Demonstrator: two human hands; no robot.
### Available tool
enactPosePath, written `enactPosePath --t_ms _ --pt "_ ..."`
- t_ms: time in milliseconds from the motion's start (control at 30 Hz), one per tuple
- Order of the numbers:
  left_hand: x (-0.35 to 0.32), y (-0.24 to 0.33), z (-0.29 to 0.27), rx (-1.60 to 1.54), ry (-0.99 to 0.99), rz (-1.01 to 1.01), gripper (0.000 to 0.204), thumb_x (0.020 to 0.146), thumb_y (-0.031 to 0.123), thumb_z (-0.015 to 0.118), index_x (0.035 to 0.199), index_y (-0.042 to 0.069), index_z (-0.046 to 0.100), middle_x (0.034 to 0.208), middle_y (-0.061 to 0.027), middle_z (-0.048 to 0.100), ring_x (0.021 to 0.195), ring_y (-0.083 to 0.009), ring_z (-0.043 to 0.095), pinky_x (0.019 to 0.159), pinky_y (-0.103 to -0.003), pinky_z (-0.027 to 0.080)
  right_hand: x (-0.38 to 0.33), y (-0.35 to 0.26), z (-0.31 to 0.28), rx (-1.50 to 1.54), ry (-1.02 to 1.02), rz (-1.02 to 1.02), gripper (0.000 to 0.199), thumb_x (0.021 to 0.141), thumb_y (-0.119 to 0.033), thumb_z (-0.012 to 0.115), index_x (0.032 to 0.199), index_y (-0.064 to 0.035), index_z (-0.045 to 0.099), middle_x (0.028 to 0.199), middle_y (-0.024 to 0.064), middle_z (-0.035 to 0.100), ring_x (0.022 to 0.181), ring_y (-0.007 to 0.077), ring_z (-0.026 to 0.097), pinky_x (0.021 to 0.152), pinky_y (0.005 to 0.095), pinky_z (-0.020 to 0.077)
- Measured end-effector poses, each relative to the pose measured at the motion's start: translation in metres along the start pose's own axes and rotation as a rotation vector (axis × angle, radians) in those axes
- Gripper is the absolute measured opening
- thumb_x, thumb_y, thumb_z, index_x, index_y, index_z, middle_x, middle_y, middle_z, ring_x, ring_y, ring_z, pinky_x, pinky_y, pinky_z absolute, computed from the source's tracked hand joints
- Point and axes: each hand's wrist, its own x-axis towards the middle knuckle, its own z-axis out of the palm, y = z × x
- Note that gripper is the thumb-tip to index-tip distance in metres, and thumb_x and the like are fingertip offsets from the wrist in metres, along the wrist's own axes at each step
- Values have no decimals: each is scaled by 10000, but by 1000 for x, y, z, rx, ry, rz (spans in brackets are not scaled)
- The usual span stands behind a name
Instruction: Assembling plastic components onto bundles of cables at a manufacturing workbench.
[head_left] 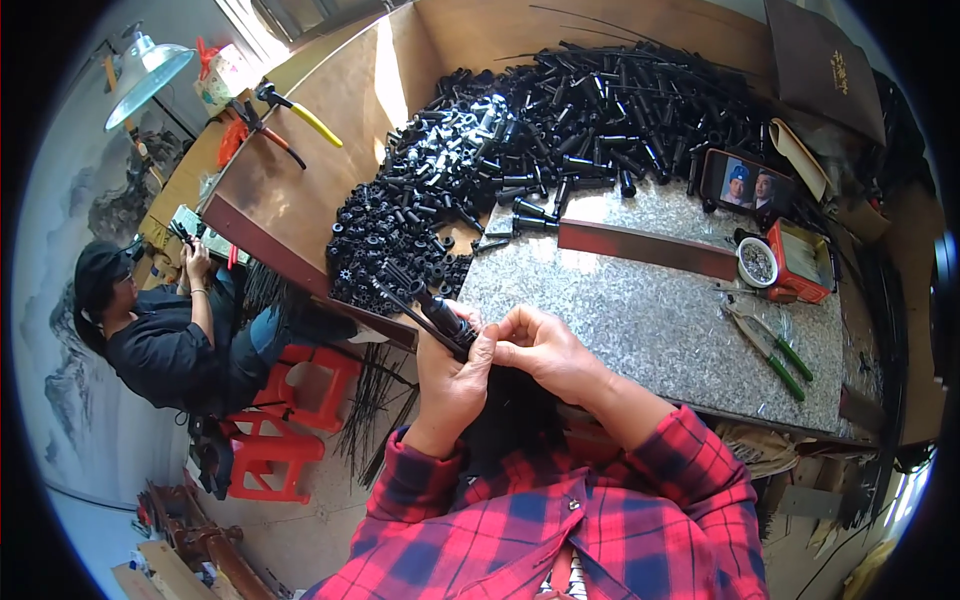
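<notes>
Bare stone slab [640, 320] ahead lies open — black parts heap [560, 130] and pliers [770, 345] hem it.

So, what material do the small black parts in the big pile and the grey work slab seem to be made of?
The black parts look like moulded plastic: uniform black, a slight gloss, identical tube and cap shapes. Metal cannot be ruled out. The grey slab looks like polished granite or similar stone: speckled grey grain and a sunlit sheen. The left hand holds one black piece, apparently the same material.

Two pliers [768, 345] [285, 125], one phone [747, 184], one lamp [145, 70], two red stools [290, 415].
</notes>
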Motion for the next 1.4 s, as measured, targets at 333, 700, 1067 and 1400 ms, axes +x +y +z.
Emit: enactPosePath --t_ms 333,700,1067,1400 --pt "-4 1 0 -15 3 140 222 846 -14 597 991 48 440 879 -33 462 778 -94 454 692 -246 399 -4 6 6 200 -95 32 280 879 -248 664 995 -12 571 946 39 610 890 83 551 794 249 454" --pt "-13 -7 -10 -88 -151 186 311 832 -90 564 970 86 348 875 -50 441 766 -110 485 722 -267 444 -20 21 15 164 -174 -85 225 930 -240 589 962 -18 604 877 -32 575 829 48 502 757 228 433" --pt "-19 -1 -14 -128 -138 161 323 835 -79 573 982 90 340 893 -68 450 769 -114 497 718 -263 446 -25 23 21 95 -180 -121 135 938 -172 572 966 -41 563 905 -31 557 859 35 484 765 210 421" --pt "-20 4 -14 -204 -147 151 299 842 -27 592 984 89 356 956 -110 497 834 -131 513 772 -269 443 -25 27 27 183 -149 -146 207 934 -238 587 903 -37 550 818 -48 513 771 33 444 673 209 399"
